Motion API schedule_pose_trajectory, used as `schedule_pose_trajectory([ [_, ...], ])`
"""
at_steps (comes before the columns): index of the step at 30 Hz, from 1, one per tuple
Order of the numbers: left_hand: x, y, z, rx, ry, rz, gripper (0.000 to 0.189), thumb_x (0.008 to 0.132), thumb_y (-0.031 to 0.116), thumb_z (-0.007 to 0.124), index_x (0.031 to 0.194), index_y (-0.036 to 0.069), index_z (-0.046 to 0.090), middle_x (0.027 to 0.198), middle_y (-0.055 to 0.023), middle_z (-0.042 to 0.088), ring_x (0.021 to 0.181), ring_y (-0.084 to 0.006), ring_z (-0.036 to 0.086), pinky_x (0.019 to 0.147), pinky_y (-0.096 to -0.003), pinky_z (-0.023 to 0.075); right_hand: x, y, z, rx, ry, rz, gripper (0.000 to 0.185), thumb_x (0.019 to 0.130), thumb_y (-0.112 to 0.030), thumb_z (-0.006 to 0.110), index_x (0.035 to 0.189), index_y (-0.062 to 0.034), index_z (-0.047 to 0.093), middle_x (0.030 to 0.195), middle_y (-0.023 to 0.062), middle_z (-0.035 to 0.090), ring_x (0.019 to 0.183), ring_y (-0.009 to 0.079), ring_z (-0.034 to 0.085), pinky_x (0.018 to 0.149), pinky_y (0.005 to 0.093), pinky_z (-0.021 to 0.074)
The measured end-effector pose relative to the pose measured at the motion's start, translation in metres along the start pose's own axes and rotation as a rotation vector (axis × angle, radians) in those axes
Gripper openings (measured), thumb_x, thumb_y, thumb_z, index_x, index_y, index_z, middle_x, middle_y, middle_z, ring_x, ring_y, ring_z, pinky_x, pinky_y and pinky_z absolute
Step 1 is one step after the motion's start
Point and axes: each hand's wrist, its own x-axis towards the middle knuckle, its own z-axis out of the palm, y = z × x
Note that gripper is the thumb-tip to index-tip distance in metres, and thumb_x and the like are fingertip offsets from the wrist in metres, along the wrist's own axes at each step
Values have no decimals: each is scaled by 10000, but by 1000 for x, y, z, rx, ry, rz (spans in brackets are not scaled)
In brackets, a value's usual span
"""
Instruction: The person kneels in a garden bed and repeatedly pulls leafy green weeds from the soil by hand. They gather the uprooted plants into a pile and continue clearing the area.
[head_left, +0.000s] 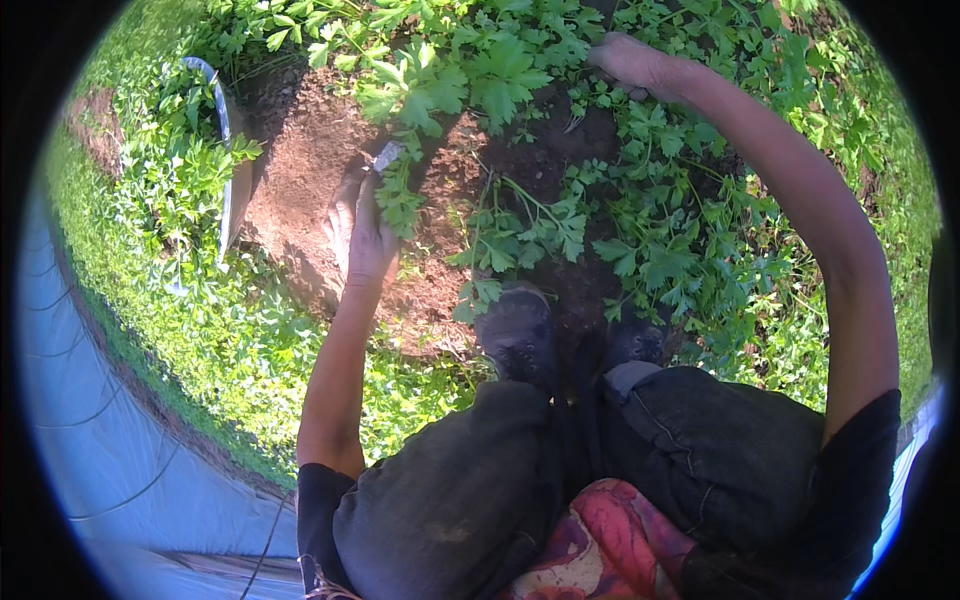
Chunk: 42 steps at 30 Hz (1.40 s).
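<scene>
My left hand (361, 236) is low over the bare reddish soil (289, 169), with its fingers pointing away from me. At its fingertips is a small tool with a short pale metal blade (388, 156); its handle is hidden. Beside the blade hangs a leafy green sprig (400, 199) that looks like parsley or celery. My right hand (634, 67) reaches far forward among the same broad-leaved plants (506, 75). Its fingers are curled and partly hidden, so whatever they touch cannot be made out. Loose leafy stalks (517, 232) spread over the ground between my hands and feet.
To the left is a tub (238, 180) with a blue rim, with leafy greens in it or just behind it. My dark shoes (516, 330) stand at the soil's near edge. Low green growth (225, 375) borders the soil, and pale plastic sheeting (150, 480) lies beyond, lower left.
</scene>
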Motion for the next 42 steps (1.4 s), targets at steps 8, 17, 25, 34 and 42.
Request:
schedule_pose_trajectory([
  [8,-2,-10,-1,55,-42,5,543,930,250,477,1432,59,390,1440,-227,374,1345,-367,369,1092,-389,323,14,4,15,-358,-22,59,428,819,-329,638,986,65,621,852,172,620,708,279,608,614,409,520],
  [17,-2,-23,2,258,-16,79,527,932,225,500,1417,41,407,1404,-225,381,1338,-367,349,1116,-391,285,10,6,-2,-336,12,43,310,781,-205,632,993,20,608,725,108,540,606,224,526,524,407,475],
  [25,0,-15,0,207,-17,77,554,929,268,475,1439,71,385,1405,-221,402,1341,-376,354,1109,-409,302,14,-1,16,-345,80,87,328,813,-274,664,919,28,593,682,107,506,529,210,477,446,361,398],
  [34,1,-11,-2,330,3,113,570,922,310,451,1433,66,395,1396,-222,403,1343,-353,331,1105,-429,290,34,8,17,-193,-25,268,238,827,-246,656,784,-32,562,558,37,421,424,140,358,397,323,292],
  [42,0,0,1,-20,17,38,566,918,296,483,1426,61,396,1409,-229,374,1324,-358,354,1093,-410,314,31,1,26,-175,16,296,244,825,-220,654,706,-66,508,504,-7,329,380,111,270,365,299,221],
])
